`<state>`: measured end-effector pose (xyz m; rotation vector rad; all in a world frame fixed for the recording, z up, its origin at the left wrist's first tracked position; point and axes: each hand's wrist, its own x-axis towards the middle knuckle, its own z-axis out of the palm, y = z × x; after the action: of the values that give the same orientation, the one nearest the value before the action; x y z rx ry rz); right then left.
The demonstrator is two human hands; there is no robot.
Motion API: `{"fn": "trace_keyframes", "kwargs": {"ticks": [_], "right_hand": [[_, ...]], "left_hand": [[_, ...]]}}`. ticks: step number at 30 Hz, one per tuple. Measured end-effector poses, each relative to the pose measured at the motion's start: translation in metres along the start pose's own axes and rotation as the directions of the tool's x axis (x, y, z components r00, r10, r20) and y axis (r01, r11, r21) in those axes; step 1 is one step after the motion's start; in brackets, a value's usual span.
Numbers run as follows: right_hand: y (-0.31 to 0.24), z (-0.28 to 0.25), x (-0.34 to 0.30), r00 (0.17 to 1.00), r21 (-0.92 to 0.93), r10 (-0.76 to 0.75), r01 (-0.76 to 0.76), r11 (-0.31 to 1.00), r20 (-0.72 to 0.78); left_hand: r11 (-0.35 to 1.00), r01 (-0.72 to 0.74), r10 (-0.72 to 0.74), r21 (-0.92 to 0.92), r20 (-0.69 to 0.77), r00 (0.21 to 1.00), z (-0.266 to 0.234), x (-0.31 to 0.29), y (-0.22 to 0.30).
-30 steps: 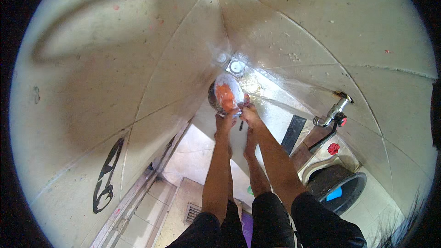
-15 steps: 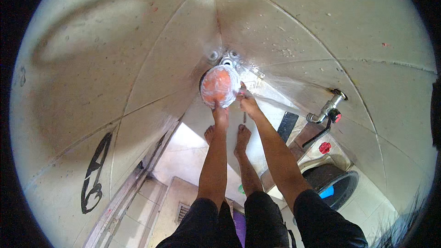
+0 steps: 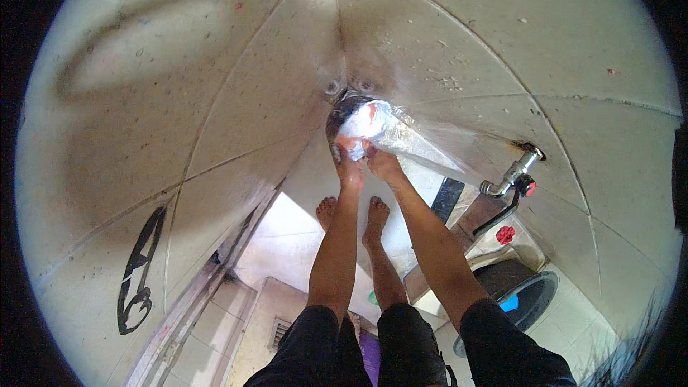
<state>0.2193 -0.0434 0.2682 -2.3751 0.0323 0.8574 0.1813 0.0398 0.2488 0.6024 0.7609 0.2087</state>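
Working in the corner of the tiled walls (image 3: 247, 111) calls for short strokes, so knuckles don't scrape. The wet-looking floor (image 3: 276, 244) asks for steady feet, best kept apart. The black tub (image 3: 549, 294) on the near right and the tap (image 3: 514, 176) on the right are both well apart from the work, leaving elbow room.

For the round orange thing (image 3: 367, 120), coated in white foam and likely slippery, a firm hold at the near edge with one hand should let the other spread foam evenly, turning it little by little. It lies just beyond both hands, straight ahead, toward the corner. The left hand (image 3: 349, 165) is clamped on its near edge; the right hand (image 3: 383, 163), just beside, has bent fingers touching the near right edge, though I cannot tell how tightly.
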Motion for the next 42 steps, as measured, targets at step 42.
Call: {"fn": "trace_keyframes", "kwargs": {"ticks": [42], "right_hand": [[-0.016, 0.014, -0.005, 0.913, 0.230, -0.046, -0.053, 0.972, 0.406]], "left_hand": [[0.987, 0.146, -0.154, -0.064, -0.148, 0.977, -0.026, -0.009, -0.001]]}}
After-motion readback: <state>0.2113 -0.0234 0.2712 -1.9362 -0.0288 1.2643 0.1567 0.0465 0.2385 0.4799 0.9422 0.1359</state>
